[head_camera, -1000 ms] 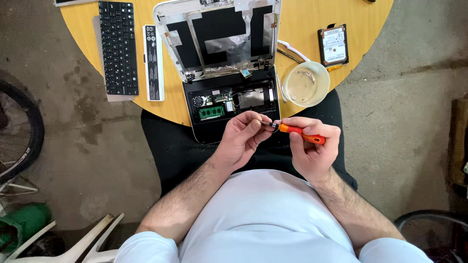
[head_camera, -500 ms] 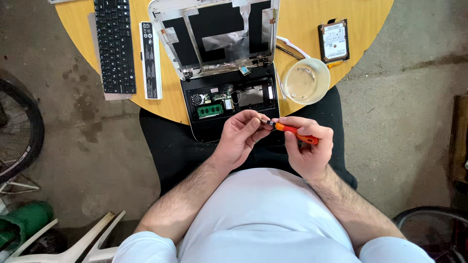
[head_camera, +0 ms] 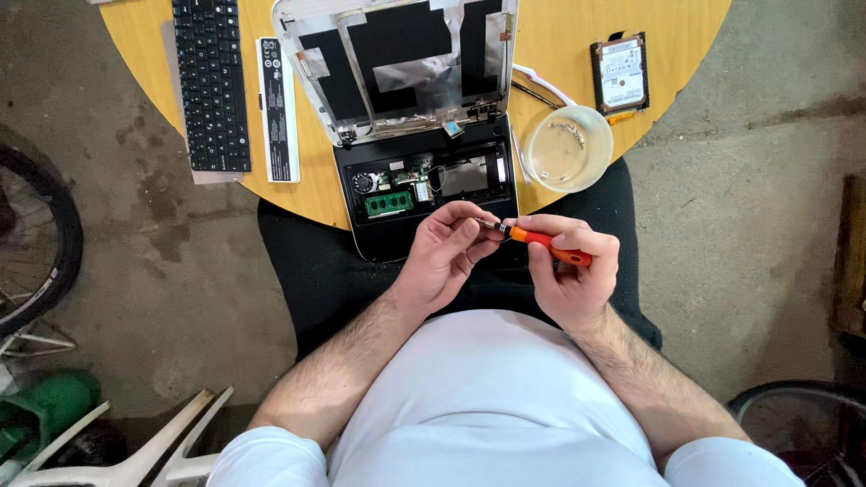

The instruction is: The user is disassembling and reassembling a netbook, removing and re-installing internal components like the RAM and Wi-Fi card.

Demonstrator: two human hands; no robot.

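The right hand point(head_camera: 573, 275) grips one orange screwdriver point(head_camera: 544, 242) by its handle, while the left hand's point(head_camera: 448, 252) fingers close around its metal tip, just below one opened laptop point(head_camera: 424, 135). On the round yellow desk point(head_camera: 559, 45) lie one loose keyboard point(head_camera: 211, 86), one white battery point(head_camera: 278, 108), one clear bowl point(head_camera: 566, 149) and one hard drive point(head_camera: 620, 72). The floor point(head_camera: 749, 207) is bare concrete, with two bicycle wheels at the edges, one point(head_camera: 41, 239) at left and one point(head_camera: 803, 433) at lower right.
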